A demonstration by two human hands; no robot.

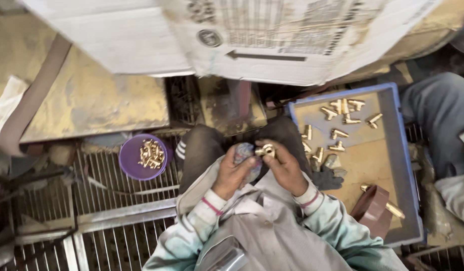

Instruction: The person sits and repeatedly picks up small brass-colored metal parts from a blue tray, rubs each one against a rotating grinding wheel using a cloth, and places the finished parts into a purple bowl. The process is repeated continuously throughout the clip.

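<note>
Both hands bare, left hand (235, 173) and right hand (286, 170), no gloves. Pale, grubby long sleeves (337, 223) with a faint green tinge, a pink stripe ringing each ribbed cuff (213, 206). Over the front, a grey apron (272, 226), creased and dusty. Dark trousers (204, 150), white stripes at one knee.

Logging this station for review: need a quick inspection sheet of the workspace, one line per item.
Surface: metal grate floor, worn and dusty.
Job's things: brass fitting in right hand; bluish cloth in left hand.
Clutter: blue tray with loose brass fittings and a dark red block; purple bowl of small brass parts.
Grippers: both hands closed on their items.
Cables: nothing seen.
Surroundings: cardboard box overhead; another person's leg beside the tray.
</note>
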